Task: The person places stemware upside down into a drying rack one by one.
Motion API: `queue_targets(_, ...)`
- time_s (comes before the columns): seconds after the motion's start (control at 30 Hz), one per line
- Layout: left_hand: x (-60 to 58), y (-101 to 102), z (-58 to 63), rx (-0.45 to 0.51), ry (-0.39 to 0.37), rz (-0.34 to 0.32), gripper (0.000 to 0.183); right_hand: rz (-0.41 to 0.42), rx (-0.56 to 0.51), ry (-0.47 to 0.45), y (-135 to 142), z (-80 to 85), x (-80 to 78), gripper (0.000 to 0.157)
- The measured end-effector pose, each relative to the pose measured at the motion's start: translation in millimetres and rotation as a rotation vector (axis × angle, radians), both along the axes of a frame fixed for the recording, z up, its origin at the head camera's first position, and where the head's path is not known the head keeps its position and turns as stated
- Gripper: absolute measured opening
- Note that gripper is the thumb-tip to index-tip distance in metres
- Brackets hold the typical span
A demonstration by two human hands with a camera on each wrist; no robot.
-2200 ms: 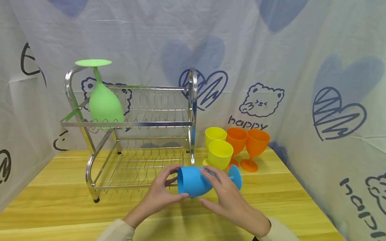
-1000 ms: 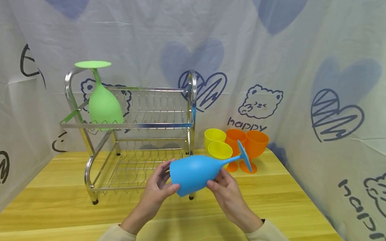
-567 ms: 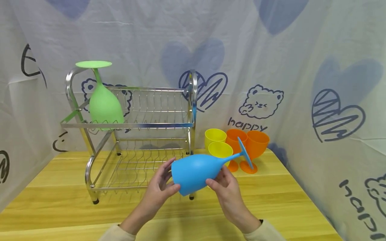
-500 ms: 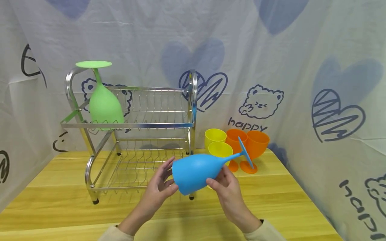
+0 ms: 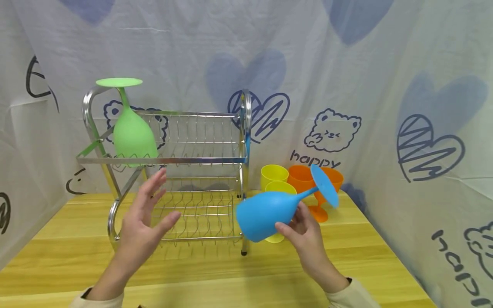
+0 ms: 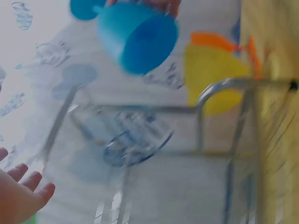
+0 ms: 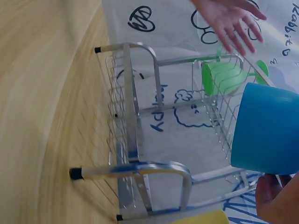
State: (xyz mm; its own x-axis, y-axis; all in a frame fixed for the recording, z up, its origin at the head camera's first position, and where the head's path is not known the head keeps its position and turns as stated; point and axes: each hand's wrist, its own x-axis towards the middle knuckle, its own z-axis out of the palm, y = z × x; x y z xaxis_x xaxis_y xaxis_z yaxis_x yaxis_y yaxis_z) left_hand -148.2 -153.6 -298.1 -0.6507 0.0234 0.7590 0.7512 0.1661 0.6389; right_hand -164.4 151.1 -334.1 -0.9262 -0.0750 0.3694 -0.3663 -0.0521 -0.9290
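Observation:
A blue plastic goblet (image 5: 267, 214) is held up by my right hand (image 5: 308, 244), which grips the bowl near its stem end. The goblet lies tilted, with its mouth to the lower left and its round base to the upper right. My left hand (image 5: 140, 231) holds nothing; its fingers are spread in front of the dish rack's left part. In the left wrist view the blue goblet (image 6: 138, 39) shows its open mouth, away from the left fingers (image 6: 32, 182). A green goblet (image 5: 135, 132) stands upside down on the upper tier of the metal dish rack (image 5: 192, 161).
Right of the rack on the wooden table (image 5: 215, 273), a yellow goblet (image 5: 274, 173) stands at the back, another yellow one partly behind the blue goblet. Two orange goblets (image 5: 300, 176) stand beside them. A printed curtain (image 5: 366, 85) encloses the back and sides.
Both hands were on the blue goblet; the left hand has let go and moved left. The right hand has shifted the goblet rightward and tilted its base higher.

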Motion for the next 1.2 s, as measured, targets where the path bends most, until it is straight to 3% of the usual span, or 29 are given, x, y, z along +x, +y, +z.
queue_targets(0.13, 0.7, -27, 21.9, 0.022, 0.046, 0.109, 0.077, -0.026, 0.042, 0.03, 6, 2.2, -0.9, 0.061)
queue_targets(0.23, -2.7, -47, 40.1, 0.013, 0.056, 0.254, 0.076, -0.032, 0.059, 0.044, 10, 4.2, -1.5, 0.06)
queue_targets(0.37, -10.3, -75, 60.9, -0.001, -0.017, 0.446, 0.076, -0.044, 0.089, 0.085, 14, 8.8, -3.2, 0.057)
queue_targets(0.5, -20.9, -102, 68.5, -0.03, -0.13, 0.545, 0.079, -0.069, 0.127, 0.138, 18, 16.6, -5.0, 0.057)
queue_targets(0.6, -28.6, -117, 68.9, -0.069, -0.217, 0.532, 0.084, -0.083, 0.153, 0.171, 22, 24.8, -5.6, 0.058)
queue_targets(0.97, -47.7, -139, 65.4, -0.184, -0.406, 0.331, 0.096, -0.094, 0.246, 0.252, 32, 63.8, -4.9, 0.057)
queue_targets(1.07, -53.3, -144, 64.2, -0.22, -0.429, 0.281, 0.094, -0.103, 0.265, 0.239, 33, 73.4, -3.8, 0.057)
queue_targets(1.2, -60.6, -151, 62.7, -0.253, -0.432, 0.263, 0.089, -0.095, 0.274, 0.246, 34, 85.4, -4.6, 0.057)
